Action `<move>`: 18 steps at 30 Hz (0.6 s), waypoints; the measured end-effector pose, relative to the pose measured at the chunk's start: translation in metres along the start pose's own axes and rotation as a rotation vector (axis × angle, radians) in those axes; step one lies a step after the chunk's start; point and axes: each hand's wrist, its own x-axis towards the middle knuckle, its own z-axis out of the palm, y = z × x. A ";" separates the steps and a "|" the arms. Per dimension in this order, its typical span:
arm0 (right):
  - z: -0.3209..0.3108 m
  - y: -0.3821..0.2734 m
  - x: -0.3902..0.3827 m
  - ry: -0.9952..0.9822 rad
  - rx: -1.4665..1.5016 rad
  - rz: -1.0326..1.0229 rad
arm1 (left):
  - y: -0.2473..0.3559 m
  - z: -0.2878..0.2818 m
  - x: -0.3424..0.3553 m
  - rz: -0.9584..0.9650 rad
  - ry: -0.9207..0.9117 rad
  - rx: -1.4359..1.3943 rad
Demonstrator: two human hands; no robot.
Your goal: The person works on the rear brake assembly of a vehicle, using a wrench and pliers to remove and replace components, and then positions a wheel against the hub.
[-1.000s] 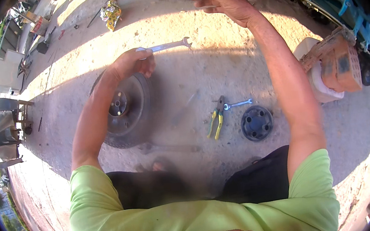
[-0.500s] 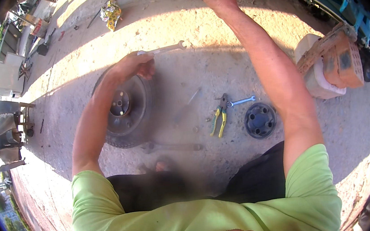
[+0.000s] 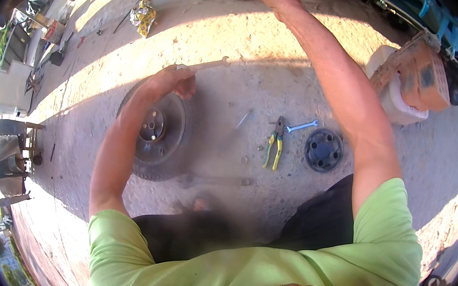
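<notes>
While near wheel (image 3: pixel 168 142), wrench (image 3: pixel 211 64) in left hand (image 3: pixel 174 82)

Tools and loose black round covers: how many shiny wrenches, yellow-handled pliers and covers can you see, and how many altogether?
Pliers: 1
Shiny wrenches: 2, one in the left hand, one by the pliers
Loose black round cover: 1
Total: 4

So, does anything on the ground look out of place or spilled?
A crumpled yellow patterned bundle lies beyond the wheel, well apart from the pliers; it looks like stray litter. No clear spill shows, though the lower middle is blurred.
</notes>
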 end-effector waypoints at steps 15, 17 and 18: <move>0.002 -0.008 -0.009 0.048 -0.030 0.193 | -0.008 0.006 -0.004 -0.018 0.024 0.039; -0.004 -0.007 -0.008 -0.027 0.073 0.250 | -0.003 0.010 -0.007 -0.018 0.041 0.037; -0.009 0.002 -0.002 -0.113 0.249 0.311 | -0.001 0.011 -0.008 -0.018 0.050 0.035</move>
